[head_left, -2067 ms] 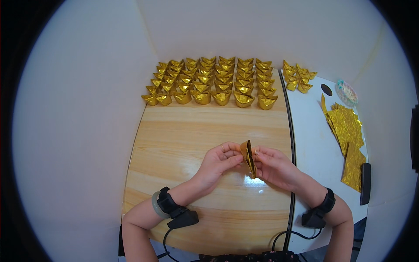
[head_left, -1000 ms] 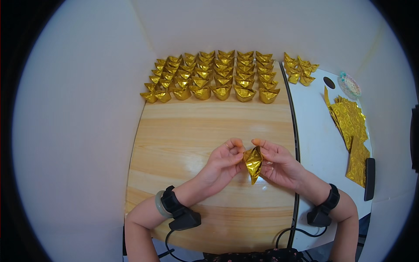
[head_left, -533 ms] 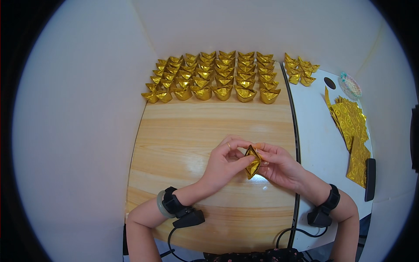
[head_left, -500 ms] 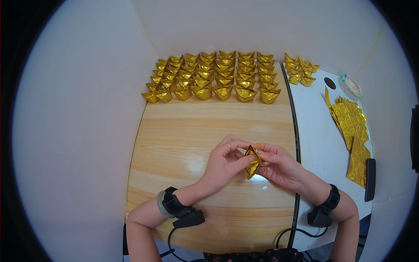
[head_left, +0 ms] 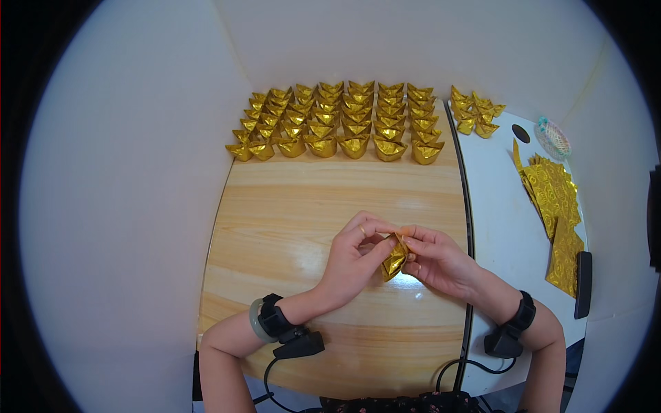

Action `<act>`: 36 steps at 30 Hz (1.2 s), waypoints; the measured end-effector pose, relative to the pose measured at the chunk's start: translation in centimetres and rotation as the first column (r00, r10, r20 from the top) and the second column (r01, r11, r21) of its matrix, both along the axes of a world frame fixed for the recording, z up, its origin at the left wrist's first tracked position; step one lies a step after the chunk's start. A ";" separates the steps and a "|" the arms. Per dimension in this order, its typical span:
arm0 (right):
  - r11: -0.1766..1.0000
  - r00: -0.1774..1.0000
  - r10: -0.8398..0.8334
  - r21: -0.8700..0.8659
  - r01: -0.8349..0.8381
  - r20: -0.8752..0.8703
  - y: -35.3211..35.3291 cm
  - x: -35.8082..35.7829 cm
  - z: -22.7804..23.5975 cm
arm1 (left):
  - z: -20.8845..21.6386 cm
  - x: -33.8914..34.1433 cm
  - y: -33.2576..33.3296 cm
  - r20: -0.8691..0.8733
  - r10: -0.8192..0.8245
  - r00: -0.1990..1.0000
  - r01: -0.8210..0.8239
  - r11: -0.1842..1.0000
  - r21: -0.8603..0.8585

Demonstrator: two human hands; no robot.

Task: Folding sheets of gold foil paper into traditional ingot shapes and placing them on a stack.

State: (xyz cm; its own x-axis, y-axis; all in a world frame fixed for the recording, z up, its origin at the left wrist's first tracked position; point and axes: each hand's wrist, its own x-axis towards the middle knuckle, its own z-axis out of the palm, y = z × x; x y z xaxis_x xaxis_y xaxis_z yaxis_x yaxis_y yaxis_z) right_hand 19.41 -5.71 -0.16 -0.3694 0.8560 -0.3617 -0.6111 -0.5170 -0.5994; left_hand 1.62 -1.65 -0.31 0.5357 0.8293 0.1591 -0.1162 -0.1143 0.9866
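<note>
A gold foil paper ingot (head_left: pixel 394 264) is held between my two hands over the wooden tabletop (head_left: pixel 303 206). My left hand (head_left: pixel 354 256) grips its left side, with the thumb pressed near the upper end. From the right, my right hand (head_left: pixel 441 258) pinches the opposite side and upper tip between thumb and fingers. Parts of the fingers behind the foil are hidden. Farther back stand several rows of finished-looking gold paper ingots (head_left: pixel 354 146), boat-shaped with pointed ends.
Right of a dark seam, a white table (head_left: pixel 499 206) bears a small cluster of gold ingots (head_left: pixel 475 113), a pale woven basket (head_left: pixel 554 138) and stacked gold foil sheets (head_left: pixel 551 193). A black bar (head_left: pixel 583 283) lies at its edge. Pale walls surround the tables.
The ingot has turned in my fingers, so its folded gold face shows more and its opening less. My left thumb has moved up toward the tip.
</note>
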 end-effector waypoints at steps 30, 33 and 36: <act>0.843 0.663 -0.268 0.503 -0.190 0.699 -1.0 -0.9 0.3 | 0.2 -0.3 0.3 0.110 0.064 0.992 -0.034 0.966 -0.255; 0.579 0.184 -0.687 0.682 -0.446 0.703 -1.3 -1.1 1.3 | -0.3 -0.2 0.3 0.003 0.055 0.998 -0.054 0.987 -0.153; 0.491 0.102 -0.770 0.687 -0.536 0.630 -1.3 -0.8 1.4 | -1.1 0.0 0.3 -0.112 0.036 0.993 -0.052 0.989 -0.142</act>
State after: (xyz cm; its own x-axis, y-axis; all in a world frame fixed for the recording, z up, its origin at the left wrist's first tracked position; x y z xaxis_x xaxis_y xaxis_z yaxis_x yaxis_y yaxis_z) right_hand 18.60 -6.97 1.28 -0.1934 0.8519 0.4868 0.7170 0.4614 -0.5226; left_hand 1.61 -1.35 -1.44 0.5057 0.8624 -0.0211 -0.0054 0.0276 0.9996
